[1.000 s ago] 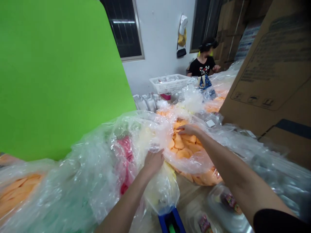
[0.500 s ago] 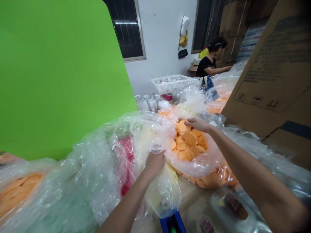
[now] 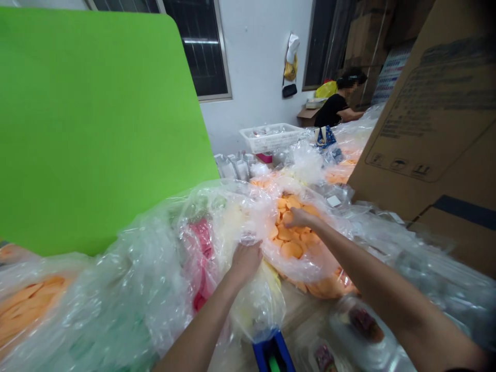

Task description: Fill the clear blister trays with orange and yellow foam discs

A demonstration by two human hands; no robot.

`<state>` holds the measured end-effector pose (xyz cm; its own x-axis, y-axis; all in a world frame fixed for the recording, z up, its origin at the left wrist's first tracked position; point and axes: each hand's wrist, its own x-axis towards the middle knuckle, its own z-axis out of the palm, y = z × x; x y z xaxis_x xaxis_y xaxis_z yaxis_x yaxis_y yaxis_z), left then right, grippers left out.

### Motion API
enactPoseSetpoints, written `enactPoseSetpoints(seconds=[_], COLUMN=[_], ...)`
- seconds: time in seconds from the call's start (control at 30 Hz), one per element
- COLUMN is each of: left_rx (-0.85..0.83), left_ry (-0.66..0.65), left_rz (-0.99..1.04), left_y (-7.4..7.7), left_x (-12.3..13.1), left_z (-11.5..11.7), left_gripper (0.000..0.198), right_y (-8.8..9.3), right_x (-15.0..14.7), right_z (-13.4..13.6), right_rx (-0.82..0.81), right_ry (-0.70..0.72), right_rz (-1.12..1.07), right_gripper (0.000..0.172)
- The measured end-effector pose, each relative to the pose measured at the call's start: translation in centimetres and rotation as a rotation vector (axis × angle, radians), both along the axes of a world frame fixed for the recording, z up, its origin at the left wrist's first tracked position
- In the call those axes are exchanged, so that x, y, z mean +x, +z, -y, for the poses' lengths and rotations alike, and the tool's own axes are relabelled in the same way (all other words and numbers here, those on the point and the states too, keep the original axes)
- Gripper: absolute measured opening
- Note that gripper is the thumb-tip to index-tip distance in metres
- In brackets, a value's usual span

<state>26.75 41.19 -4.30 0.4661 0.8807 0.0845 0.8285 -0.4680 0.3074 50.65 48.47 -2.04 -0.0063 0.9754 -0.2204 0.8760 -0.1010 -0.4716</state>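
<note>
A tall flat green board (image 3: pixel 93 129) walls off the left and a large brown cardboard box (image 3: pixel 426 134) the right. Heaped clear plastic bags (image 3: pixel 127 289) block the front, leaving the right grip (image 3: pixel 300 218) room only down into the open bag mouth (image 3: pixel 294 217); a narrow strip of pale wooden surface (image 3: pixel 298 310) shows below.

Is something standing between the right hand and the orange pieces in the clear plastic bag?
Nothing visible does: the right hand reaches in over the bag's rim, and its fingertips seem to touch the flat orange pieces directly.
</note>
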Motion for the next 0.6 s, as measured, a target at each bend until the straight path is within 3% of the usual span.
enactPoseSetpoints(seconds=[0.2,0.33,0.47,0.53,0.6], left_rx=[-0.059,-0.143,-0.278,-0.370,-0.461], left_ry=[0.013,0.019,-0.007,-0.022,-0.041], left_rz=[0.124,0.264,0.513,0.658,0.776], left_y=[0.1,1.0,3.9,6.2,8.7], left_x=[0.0,0.1,0.0,-0.5,-1.3], left_z=[0.1,0.5,2.6,4.7,7.4], left_gripper=[0.031,0.032,0.031,0.036,0.042], right_y=[0.7,2.2,5.2,6.9,8.3], right_x=[-1.7,-1.3,-2.0,-3.4,-5.3], right_z=[2.2,3.8,8.0,11.6,15.7], right_rx=[-0.022,-0.025,-0.019,-0.018,-0.030], right_ry=[-0.104,-0.170,-0.123,-0.059,0.004], right_rz=[-0.162,-0.363,-0.667,-0.803,-0.898], right_gripper=[0.030,0.030,0.035,0.041,0.057])
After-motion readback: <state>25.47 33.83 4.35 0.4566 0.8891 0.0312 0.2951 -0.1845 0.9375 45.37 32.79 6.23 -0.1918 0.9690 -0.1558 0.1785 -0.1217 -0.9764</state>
